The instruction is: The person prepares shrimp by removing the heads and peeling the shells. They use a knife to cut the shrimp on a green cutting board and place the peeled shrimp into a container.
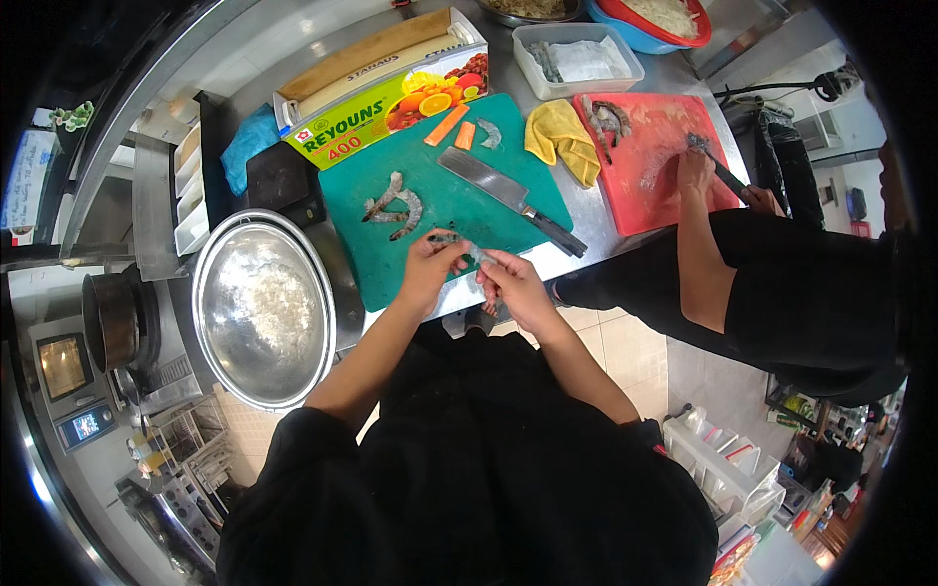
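Observation:
A grey shrimp (476, 253) is stretched between my two hands over the near edge of the green cutting board (410, 157). My left hand (432, 264) pinches its darker end, and my right hand (513, 282) grips the paler end. Several more shrimp (407, 212) lie on the board just beyond my left hand. A cleaver (491, 179) with a black handle rests on the board's right part, its handle reaching over the near edge. Towards the far edge lie two orange carrot pieces (445, 125) and a peeled shrimp (488, 134).
A co-worker's hands (696, 170) work with a knife on the red cutting board (663, 198) at right. A yellow cloth (560, 139) lies between the boards. A film box (388, 110) and plastic container (546, 84) stand behind; a large metal bowl or lid (264, 315) is at left.

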Motion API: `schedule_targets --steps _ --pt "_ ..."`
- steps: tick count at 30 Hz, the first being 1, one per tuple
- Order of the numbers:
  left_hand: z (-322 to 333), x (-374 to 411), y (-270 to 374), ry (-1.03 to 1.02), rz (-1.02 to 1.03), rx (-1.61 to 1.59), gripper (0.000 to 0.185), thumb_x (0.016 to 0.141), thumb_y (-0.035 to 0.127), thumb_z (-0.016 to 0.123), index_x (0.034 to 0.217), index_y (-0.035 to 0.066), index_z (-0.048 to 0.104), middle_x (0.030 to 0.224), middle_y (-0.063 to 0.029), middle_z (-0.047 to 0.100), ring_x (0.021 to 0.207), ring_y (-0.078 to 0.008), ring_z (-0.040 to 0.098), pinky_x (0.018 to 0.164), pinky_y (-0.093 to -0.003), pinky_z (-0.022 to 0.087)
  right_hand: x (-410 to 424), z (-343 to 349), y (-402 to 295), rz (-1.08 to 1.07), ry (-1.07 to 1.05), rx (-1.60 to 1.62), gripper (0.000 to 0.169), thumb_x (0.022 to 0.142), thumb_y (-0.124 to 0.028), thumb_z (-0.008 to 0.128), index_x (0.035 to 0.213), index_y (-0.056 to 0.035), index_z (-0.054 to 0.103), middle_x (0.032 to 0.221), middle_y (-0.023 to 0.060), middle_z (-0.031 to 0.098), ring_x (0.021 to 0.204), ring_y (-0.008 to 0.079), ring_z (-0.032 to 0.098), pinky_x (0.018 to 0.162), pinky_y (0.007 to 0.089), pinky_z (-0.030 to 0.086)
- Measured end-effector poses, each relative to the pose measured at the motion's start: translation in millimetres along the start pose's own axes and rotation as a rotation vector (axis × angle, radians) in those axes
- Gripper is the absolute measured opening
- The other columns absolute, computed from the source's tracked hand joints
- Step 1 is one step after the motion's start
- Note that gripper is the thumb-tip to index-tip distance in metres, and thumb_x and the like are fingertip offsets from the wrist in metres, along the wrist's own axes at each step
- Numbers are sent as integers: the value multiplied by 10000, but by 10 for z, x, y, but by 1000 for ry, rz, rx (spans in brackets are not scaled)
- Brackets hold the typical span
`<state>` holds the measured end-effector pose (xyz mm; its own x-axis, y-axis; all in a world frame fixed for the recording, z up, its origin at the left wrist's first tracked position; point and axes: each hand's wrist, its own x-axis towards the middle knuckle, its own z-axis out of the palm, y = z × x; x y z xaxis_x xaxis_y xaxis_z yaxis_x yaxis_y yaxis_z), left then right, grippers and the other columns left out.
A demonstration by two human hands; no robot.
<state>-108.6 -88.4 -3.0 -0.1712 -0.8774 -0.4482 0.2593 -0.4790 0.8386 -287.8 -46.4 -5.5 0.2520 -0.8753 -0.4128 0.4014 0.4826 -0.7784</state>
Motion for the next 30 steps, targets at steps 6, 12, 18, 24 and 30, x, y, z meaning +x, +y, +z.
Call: schedule_targets --steps 6,12,18,24,30 --pt "-32 -25 5 -2 -60 -106 196 947 148 735 1093 31 678 886 -58 689 738 -130 627 693 -300 490 21 -79 -15 9 -46 -30 252 1072 -247 592 1088 -2 648 855 45 646 588 68 528 536 227 416" --pt "-84 -19 12 -32 -110 -153 217 964 153 715 1135 22 686 920 -67 696 750 -137 624 709 -304 494 13 -90 -37 -22 -41 -2 249 1065 -252 604 1067 -9 659 840 36 646 638 71 540 564 232 427" --pt "-135 -38 10 -86 -92 -197 193 967 125 704 1138 36 685 944 -65 697 793 -145 631 745 -309 493 16 -114 -28 -116 29 0 210 1035 -170 645 1136 13 665 860 38 655 686 76 557 618 234 446" --pt "-260 -37 -16 -190 -21 -189 160 931 36 709 1084 68 677 981 -57 700 829 -152 641 761 -310 492 -9 -131 -92 -146 -7 17 182 996 -56 658 1164 15 655 871 36 644 746 96 584 675 254 468" --pt "-236 -70 48 -220 28 -157 168 904 -28 713 1023 82 666 1024 -58 704 863 -149 651 767 -305 491 10 -175 -72 -219 -30 -70 158 970 -13 668 1127 -3 655 834 27 634 742 93 582 671 252 462"
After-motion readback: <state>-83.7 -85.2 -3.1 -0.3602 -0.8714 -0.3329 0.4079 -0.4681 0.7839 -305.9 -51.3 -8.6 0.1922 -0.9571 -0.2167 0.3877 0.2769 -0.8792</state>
